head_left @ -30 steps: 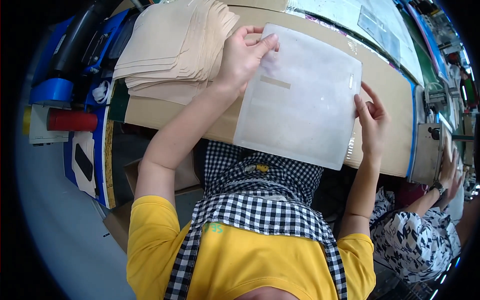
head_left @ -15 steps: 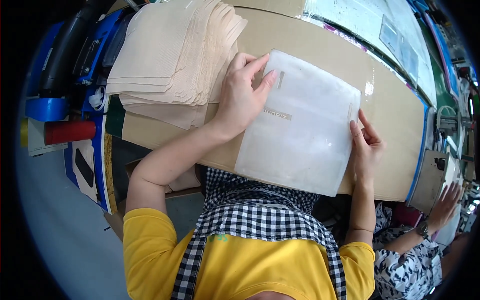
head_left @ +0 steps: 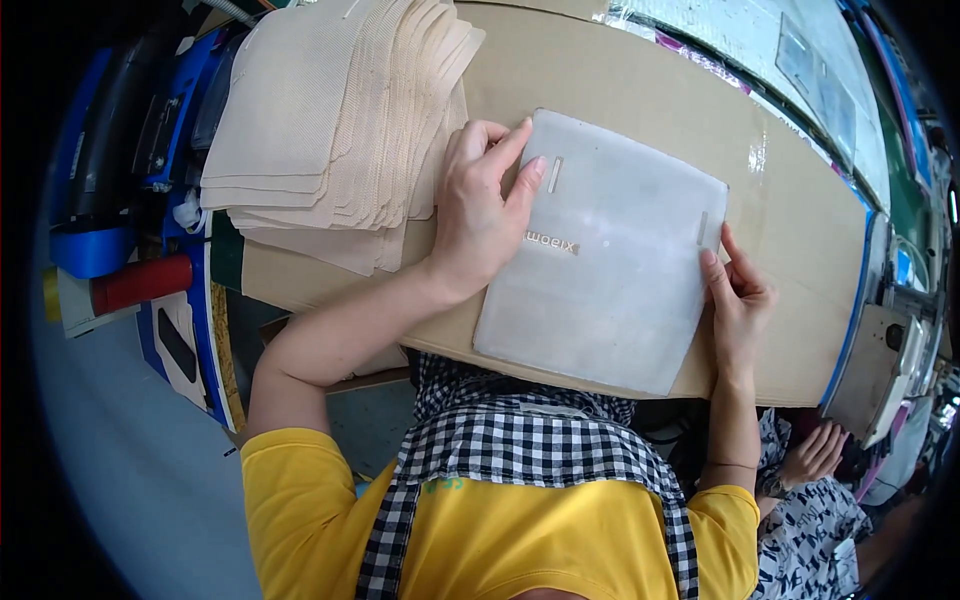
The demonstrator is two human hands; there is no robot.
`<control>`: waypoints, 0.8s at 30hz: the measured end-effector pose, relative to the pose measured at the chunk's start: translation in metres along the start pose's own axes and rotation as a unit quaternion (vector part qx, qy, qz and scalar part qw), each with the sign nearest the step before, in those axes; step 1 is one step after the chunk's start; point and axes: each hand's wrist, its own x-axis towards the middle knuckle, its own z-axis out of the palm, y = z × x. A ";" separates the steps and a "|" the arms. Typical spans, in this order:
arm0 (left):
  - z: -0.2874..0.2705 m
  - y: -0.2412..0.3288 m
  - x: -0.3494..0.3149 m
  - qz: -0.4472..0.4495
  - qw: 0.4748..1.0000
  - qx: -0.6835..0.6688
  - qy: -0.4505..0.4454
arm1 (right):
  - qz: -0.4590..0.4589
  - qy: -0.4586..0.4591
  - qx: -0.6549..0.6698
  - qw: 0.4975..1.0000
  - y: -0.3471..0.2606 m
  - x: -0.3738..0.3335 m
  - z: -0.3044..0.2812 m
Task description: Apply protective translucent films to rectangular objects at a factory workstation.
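Note:
A stiff, translucent grey sheet (head_left: 610,310) with rounded corners and narrow cut-out slots lies before me on cardboard, its near edge at the cardboard's front edge. My left hand (head_left: 480,210) grips its upper left edge, thumb on top and fingers curled at the side. On the opposite side, my right hand (head_left: 742,295) pinches the right edge between thumb and fingers. Whether another layer lies beneath the sheet I cannot tell. Left of my left hand rises a thick stack of beige, textured fabric pieces (head_left: 285,110), its edges uneven.
Brown cardboard (head_left: 800,290) covers the table. Blue and black equipment (head_left: 110,150) and a red cylinder (head_left: 142,284) stand at the far left. At the lower right, a co-worker's hand (head_left: 815,455) and patterned sleeve show. A clear plate (head_left: 815,85) lies at the back right.
The sheet has tilted slightly and its slots show more clearly, with both my hands still on its edges. The co-worker's hand has moved left and down.

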 end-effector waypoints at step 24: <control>0.003 -0.002 0.000 0.001 0.999 0.048 -0.011 | 0.015 -0.009 -0.024 1.000 0.000 0.000 0.002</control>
